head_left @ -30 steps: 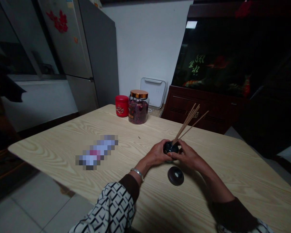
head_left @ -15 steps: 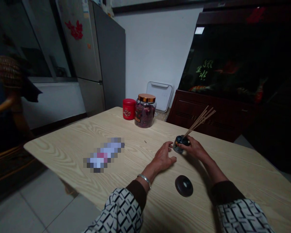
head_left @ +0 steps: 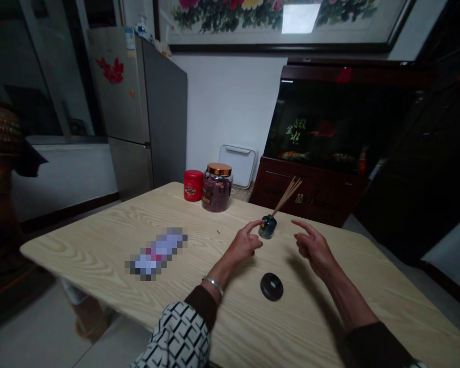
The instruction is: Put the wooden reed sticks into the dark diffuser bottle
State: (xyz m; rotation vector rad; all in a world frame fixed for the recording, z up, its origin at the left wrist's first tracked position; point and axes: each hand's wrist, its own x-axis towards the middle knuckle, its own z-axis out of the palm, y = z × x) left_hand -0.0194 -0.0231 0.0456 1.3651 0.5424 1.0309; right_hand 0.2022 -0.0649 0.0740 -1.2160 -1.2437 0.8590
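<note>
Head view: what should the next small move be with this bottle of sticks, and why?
Probably the right hand should pick up the dark round disc: it lies apart on the table, while the upright bottle stands unheld.

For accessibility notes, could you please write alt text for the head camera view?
A bare left hand and right hand sit either side of a small dark glass bottle holding thin wooden sticks, on a pale wood-grain table; a round black disc lies nearer the person.

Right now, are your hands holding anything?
Left hand: open, holding nothing, right beside the small dark bottle.
Right hand: open, holding nothing.
</note>
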